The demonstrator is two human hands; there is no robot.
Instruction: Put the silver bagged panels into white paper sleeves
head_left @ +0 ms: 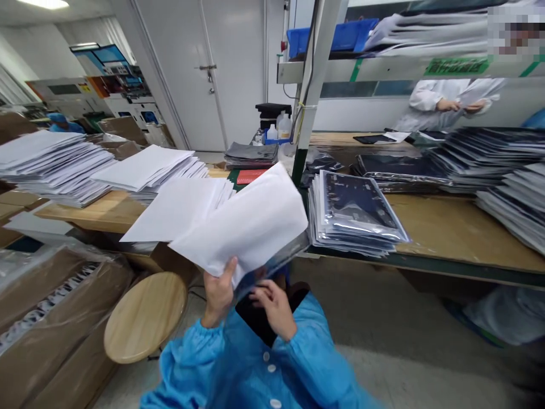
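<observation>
Blue sleeves (183,363) reach up; left hand (218,292) clenches white sheets (242,221) pointing at the desk (447,227); right hand (272,307) touches them, grip unclear.

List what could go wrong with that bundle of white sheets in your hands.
The white sheets fan loosely above the left hand, gripped only near their lower edge, so some may slip to the floor. The glossy plastic sleeve beneath them looks slick, and the right hand may lack a firm hold on it. The stack of glossy packets sits close to the table's edge, so a swing of the bundle could knock it.
</observation>
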